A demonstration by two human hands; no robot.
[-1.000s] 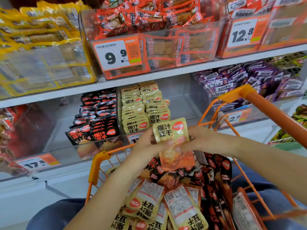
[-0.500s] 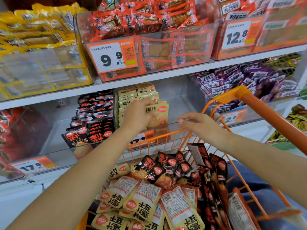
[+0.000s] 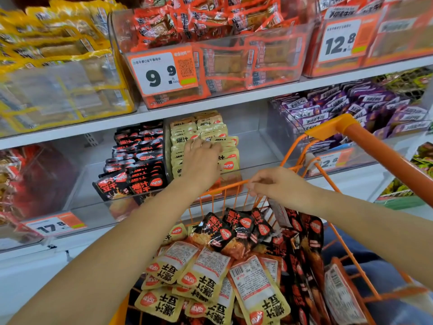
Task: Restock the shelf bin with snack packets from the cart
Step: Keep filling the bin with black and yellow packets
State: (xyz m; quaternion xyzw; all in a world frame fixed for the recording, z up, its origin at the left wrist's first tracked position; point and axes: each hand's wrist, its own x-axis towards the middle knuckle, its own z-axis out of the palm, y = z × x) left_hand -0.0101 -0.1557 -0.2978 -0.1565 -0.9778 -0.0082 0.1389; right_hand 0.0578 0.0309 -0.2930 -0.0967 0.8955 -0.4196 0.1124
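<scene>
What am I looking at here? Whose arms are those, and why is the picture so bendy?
The picture comes from a wide camera worn on a person's head, so it bends at the edges. The arms are that person's, restocking a shop shelf. The left hand rests on rows of yellow packets in a clear shelf bin, beside black packets. The right hand hangs over the front rim of the orange cart and seems to hold nothing. More yellow snack packets and black ones lie in the cart.
</scene>
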